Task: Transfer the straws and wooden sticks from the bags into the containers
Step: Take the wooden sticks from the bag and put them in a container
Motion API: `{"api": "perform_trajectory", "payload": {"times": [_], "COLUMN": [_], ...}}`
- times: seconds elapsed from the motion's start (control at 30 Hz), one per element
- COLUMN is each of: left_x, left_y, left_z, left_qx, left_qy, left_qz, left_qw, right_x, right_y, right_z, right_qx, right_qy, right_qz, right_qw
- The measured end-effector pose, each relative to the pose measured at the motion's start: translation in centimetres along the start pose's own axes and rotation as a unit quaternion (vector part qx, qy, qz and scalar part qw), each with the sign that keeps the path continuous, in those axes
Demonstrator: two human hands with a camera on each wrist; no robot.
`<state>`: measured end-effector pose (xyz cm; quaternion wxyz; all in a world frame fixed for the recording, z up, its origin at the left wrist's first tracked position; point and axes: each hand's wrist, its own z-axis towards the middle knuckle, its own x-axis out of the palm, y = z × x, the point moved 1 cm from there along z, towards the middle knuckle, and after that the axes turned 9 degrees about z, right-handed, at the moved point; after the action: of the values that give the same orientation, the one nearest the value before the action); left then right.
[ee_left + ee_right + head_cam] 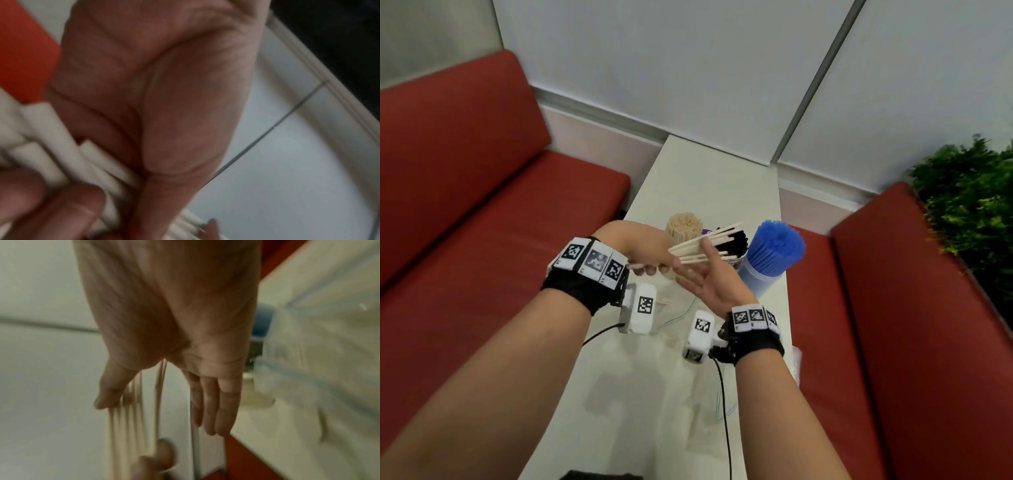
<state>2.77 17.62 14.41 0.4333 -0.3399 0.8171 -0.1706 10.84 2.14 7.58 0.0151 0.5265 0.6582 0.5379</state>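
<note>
Holding a small bundle of wooden sticks (703, 248) at mid-frame above the white table (709, 185), my left hand (647, 251) curls around its lower left end. My right hand (710, 281) lies flat, fingers straight, against the sticks' middle.

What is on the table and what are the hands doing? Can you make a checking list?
Surface: white table, narrow, between red benches.
Job's things: loose wooden sticks held in the air; wooden sticks container, black straws cup and blue straws container standing.
Clutter: clear plastic bags lying flat.
Hands: left hand grips the loose sticks; right hand open, straight fingers against them.
Cables: black cable from the wrist cameras.
Surroundings: red bench, green plant.
</note>
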Motion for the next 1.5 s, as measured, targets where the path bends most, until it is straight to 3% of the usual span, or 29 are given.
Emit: {"api": "perform_trajectory", "payload": {"times": [0.03, 0.1, 0.2, 0.27, 0.4, 0.53, 0.6, 0.7, 0.8, 0.97, 1.1, 1.2, 1.37, 1.5], "left_x": [0.7, 2.2, 4.1, 5.1, 7.1, 8.0, 7.8, 7.1, 6.7, 7.6, 8.3, 7.9, 7.2, 7.3], "left_y": [0.0, 0.1, 1.1, 1.7, 1.7, -0.5, -1.5, -1.8, -1.1, 1.1, 2.6, 3.2, 5.2, 6.5], "left_z": [0.1, 0.3, 1.1, 2.1, 4.0, 4.9, 5.0, 5.1, 5.4, 7.0, 8.3, 8.8, 10.3, 12.0], "left_qx": [0.032, 0.08, 0.163, 0.165, 0.074, 0.104, 0.114, 0.1, 0.081, 0.04, 0.016, 0.041, -0.008, -0.023], "left_qy": [0.04, 0.125, 0.179, 0.158, 0.067, 0.072, 0.073, 0.063, 0.101, 0.104, 0.114, 0.128, 0.051, -0.024], "left_qz": [-0.096, -0.269, -0.395, -0.483, -0.667, -0.758, -0.78, -0.785, -0.775, -0.747, -0.774, -0.764, -0.745, -0.708], "left_qw": [0.994, 0.952, 0.886, 0.845, 0.738, 0.64, 0.611, 0.608, 0.618, 0.656, 0.623, 0.631, 0.665, 0.705], "right_x": [0.5, 1.2, 1.9, 2.4, 4.0, 5.3, 5.6, 5.5, 5.1, 3.7, 3.5, 3.4, 2.3, 1.8], "right_y": [0.6, 2.1, 4.5, 6.3, 8.8, 7.7, 6.6, 6.1, 6.2, 5.8, 5.0, 3.9, 5.5, 7.5], "right_z": [-0.3, -1.1, -2.3, -2.7, -3.6, -4.0, -4.0, -3.8, -3.3, -1.9, -0.7, 0.5, 2.2, 4.0], "right_qx": [-0.017, -0.064, -0.116, -0.177, -0.305, -0.322, -0.303, -0.274, -0.261, -0.21, -0.17, -0.143, -0.093, 0.003], "right_qy": [0.022, 0.049, 0.042, 0.01, -0.012, -0.003, -0.016, -0.019, -0.016, -0.012, 0.042, 0.054, 0.053, 0.038], "right_qz": [0.08, 0.196, 0.244, 0.207, 0.078, -0.089, -0.178, -0.194, -0.194, -0.275, -0.271, -0.24, -0.324, -0.364], "right_qw": [0.996, 0.977, 0.962, 0.962, 0.949, 0.943, 0.936, 0.942, 0.945, 0.938, 0.946, 0.959, 0.94, 0.931]}}
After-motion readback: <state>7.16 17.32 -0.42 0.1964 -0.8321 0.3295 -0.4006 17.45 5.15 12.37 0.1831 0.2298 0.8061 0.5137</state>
